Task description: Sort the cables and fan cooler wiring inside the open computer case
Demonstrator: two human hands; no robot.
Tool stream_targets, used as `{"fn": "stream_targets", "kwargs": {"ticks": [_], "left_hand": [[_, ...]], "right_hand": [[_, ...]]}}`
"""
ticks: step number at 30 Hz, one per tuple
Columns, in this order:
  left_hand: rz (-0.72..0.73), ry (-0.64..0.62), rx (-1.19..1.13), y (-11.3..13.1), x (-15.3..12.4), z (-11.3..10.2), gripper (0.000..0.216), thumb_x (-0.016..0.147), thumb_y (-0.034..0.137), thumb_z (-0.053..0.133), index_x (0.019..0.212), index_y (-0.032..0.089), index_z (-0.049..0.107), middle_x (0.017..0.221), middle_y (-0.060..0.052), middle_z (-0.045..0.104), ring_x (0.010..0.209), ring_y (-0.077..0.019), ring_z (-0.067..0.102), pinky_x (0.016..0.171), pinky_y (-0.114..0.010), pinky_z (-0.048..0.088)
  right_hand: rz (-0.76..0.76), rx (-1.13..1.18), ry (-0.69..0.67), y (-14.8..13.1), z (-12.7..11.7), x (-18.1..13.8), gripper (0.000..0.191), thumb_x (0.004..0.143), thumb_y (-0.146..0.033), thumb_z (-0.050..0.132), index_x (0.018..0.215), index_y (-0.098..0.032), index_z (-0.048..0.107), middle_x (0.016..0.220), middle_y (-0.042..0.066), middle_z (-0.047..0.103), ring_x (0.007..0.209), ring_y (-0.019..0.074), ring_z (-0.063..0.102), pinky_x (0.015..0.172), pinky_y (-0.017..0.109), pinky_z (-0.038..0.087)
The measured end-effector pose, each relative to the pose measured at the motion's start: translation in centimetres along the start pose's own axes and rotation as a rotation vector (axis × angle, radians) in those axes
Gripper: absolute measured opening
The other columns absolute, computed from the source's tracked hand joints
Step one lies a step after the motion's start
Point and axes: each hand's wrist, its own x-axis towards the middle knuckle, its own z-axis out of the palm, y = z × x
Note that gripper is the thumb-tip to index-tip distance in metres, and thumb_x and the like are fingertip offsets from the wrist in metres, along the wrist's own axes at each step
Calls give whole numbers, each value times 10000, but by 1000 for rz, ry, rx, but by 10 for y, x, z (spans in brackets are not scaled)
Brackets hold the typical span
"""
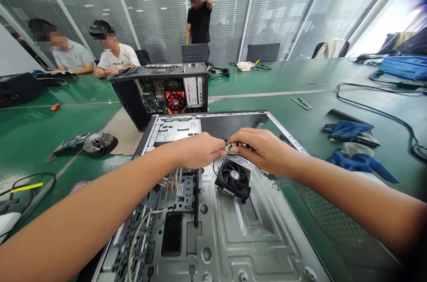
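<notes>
Head view: the left hand (202, 149) and right hand (263, 146) each have a closed grip on pale cables (228, 147) above the open computer case (267, 242). Their visible stretch runs sideways, from hand to hand. Just below, a black fan (227, 183) faces upward; its round sticker (235, 174) is too small to read, like the white label (191, 90) in the standing computer (130, 97).

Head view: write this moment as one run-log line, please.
left hand: pinching pale cabling; right hand: pinching pale cabling; fan: below hands, inside open case; second case: standing behind
</notes>
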Motion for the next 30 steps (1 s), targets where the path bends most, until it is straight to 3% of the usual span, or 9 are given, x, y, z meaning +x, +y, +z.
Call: {"fn": "stream_targets", "kwargs": {"ticks": [5,13,24,30], "left_hand": [[7,18,-5,-1,1,1,326,970,370,319,800,188,530,700,-17,588,590,-147,501,550,-273,311],[41,63,-100,-2,2,-2,331,956,354,329,701,188,461,631,12,496,562,-122,421,554,-270,298],[24,-6,-194,-1,1,-4,332,943,372,310,691,193,431,681,1,506,615,-137,443,582,-273,337],[-9,-46,-266,-3,2,-4,298,934,348,337,687,197,411,670,5,531,624,-133,478,586,-261,353]], "right_hand": [[26,20,-6,-2,-1,2,230,935,-275,428,954,-154,622,836,68,611,744,167,550,674,294,418],[37,19,20,-3,0,3,249,949,-256,369,951,-145,592,831,71,582,750,170,526,683,302,414],[-8,-7,75,-3,0,2,268,946,-272,406,936,-153,646,756,55,588,686,152,525,631,281,403],[30,-13,91,1,4,3,241,922,-286,463,1009,-143,636,875,87,668,763,174,587,679,298,432]]}}
